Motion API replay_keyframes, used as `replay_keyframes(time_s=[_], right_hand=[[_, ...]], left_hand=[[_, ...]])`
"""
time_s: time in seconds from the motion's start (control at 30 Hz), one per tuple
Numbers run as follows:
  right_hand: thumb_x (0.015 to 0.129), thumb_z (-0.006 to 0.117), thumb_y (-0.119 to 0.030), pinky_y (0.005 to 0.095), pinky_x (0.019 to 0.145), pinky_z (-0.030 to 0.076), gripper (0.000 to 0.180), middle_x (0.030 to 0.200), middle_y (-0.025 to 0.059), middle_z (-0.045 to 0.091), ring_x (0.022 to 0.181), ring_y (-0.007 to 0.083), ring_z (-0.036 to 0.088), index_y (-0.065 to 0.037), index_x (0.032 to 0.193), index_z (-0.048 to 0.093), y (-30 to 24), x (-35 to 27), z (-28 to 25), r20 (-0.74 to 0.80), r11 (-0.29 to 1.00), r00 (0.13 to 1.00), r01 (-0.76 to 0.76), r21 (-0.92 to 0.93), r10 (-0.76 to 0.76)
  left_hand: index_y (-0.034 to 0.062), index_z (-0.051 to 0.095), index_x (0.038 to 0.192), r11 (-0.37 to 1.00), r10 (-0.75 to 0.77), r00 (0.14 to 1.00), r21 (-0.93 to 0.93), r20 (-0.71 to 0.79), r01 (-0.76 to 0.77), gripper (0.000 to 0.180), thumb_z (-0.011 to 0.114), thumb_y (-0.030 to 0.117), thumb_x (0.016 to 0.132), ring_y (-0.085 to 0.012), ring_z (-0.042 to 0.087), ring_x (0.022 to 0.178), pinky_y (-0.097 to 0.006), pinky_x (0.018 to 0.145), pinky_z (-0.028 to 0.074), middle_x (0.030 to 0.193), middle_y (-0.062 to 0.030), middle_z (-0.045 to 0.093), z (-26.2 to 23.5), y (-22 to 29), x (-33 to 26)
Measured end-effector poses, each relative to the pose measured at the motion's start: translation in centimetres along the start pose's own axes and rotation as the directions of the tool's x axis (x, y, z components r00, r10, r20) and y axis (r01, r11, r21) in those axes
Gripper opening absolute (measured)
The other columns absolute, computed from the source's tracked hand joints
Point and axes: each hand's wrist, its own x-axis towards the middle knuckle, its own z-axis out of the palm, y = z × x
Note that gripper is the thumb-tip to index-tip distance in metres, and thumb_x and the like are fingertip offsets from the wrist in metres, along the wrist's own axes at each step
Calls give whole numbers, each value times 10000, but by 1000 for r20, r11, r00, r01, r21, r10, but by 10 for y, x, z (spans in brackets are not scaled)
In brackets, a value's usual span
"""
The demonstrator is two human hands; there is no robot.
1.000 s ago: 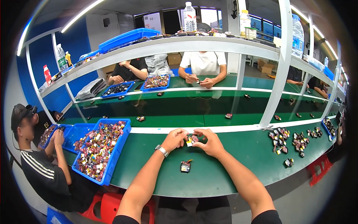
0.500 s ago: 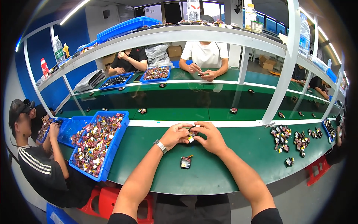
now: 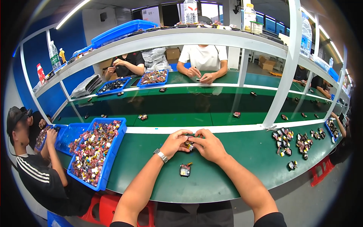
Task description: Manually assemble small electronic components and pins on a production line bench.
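Over the green worktop, my left hand grips a small electronic module with dark, white and yellow parts. My right hand is closed on the same module from the other side, thumb and fingertips pressed against it. Fingers cover much of the piece, so its details are hard to make out. Nearer to me, a second small module with a dark frame, a pale face and a short orange tail lies flat on the worktop.
A blue tray heaped with small wired parts stands at my left, beside a seated co-worker. Clusters of modules lie to the right. Beyond a white rail, a green belt carries scattered modules. A white post rises at the right.
My fingers have drawn closer together over the module, and the white piece at my right fingertips no longer shows. The whole view has shifted slightly. The module on the worktop stays put.
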Motion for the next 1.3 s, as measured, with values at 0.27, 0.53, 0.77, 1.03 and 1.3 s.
replay_keyframes(time_s=[0.27,0.53,0.77,1.03,1.3], right_hand=[[797,719,-114,348,717,533,219,992,37,573,926,221,595,-122,1015,694,1,2,0,-48,999,997,-52,12,53],[739,767,-96,338,689,543,247,952,37,596,873,212,615,-91,969,678,4,2,11,-159,986,987,8,-164,-35],[770,726,-75,372,715,523,151,905,61,572,865,250,601,-66,887,630,5,4,2,-136,1000,990,-31,1,31],[768,724,-60,363,730,508,130,889,59,561,875,252,581,-86,883,670,9,3,-4,-16,999,1000,25,21,-25],[768,739,-141,365,828,496,104,1010,44,558,969,241,549,-93,859,721,4,3,-3,-60,999,997,-51,17,52]], left_hand=[[37,580,1218,999,38,997,14,-66,-37,264,564,112,966,-141,678,855,-263,769,583,1026,-88,678,7,-1,-1],[27,543,1305,994,105,994,-21,-35,-106,342,580,78,969,-123,672,881,-262,804,575,1033,-82,686,12,-7,1],[29,526,1305,991,78,997,-112,11,-76,327,549,76,983,-165,649,1036,-333,905,572,1150,-100,650,18,-11,0],[25,480,1284,987,64,994,-150,88,-50,328,554,29,965,-195,629,1093,-355,951,553,1184,-108,630,14,-7,-1],[13,473,1295,991,80,989,-119,127,-64,401,585,-27,912,-175,633,1072,-305,945,554,1196,-109,620,14,-7,1]])
